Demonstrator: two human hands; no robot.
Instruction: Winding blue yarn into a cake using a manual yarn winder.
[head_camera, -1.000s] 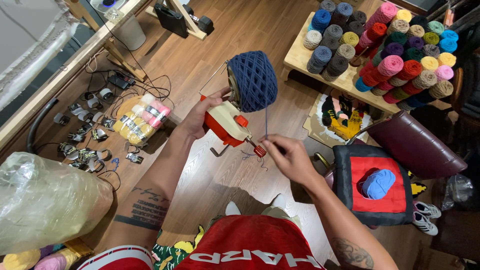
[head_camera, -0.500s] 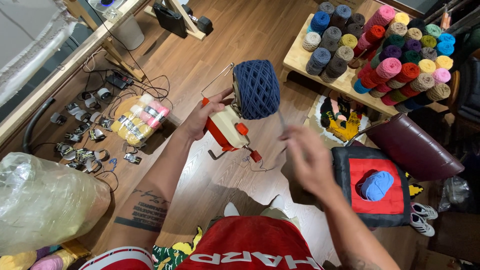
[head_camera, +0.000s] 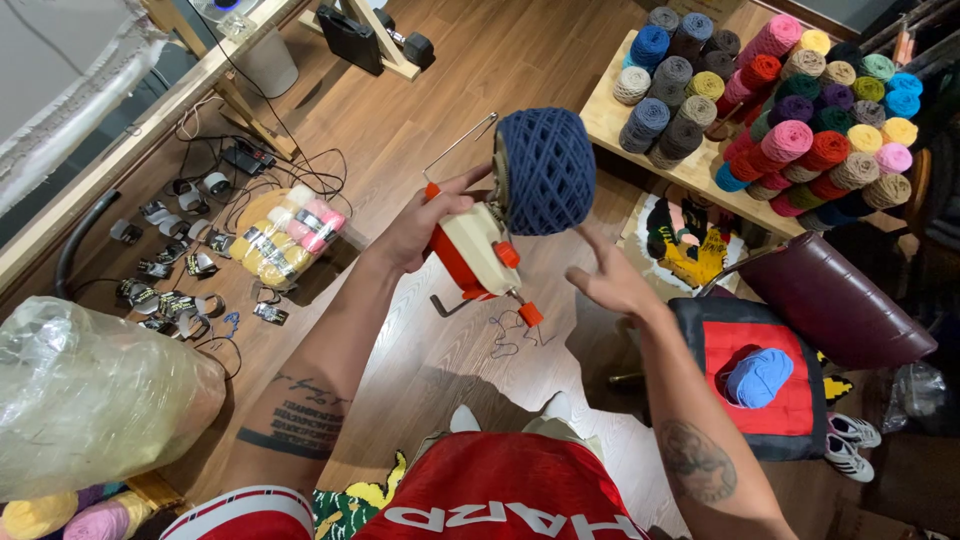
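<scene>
My left hand (head_camera: 420, 225) grips a red and cream yarn winder (head_camera: 478, 255) and holds it up over the wooden floor. A thick cake of dark blue yarn (head_camera: 545, 172) sits on the winder's spindle, tilted toward the right. My right hand (head_camera: 610, 280) hovers just right of the winder with fingers spread and nothing in it. The winder's small red crank knob (head_camera: 530, 314) hangs below, left of that hand. A thin loose end of blue yarn (head_camera: 505, 338) dangles under the winder.
A low wooden table (head_camera: 620, 125) at the upper right carries several coloured yarn skeins. A light blue yarn ball (head_camera: 758, 377) lies on a red and black cushion (head_camera: 770, 400). A yarn pack (head_camera: 285, 235), cables and a big clear plastic bag (head_camera: 90, 400) lie left.
My right hand has let go of the crank knob and pulled away to the right, fingers open. The left hand has lifted and tilted the winder with the blue yarn cake.
</scene>
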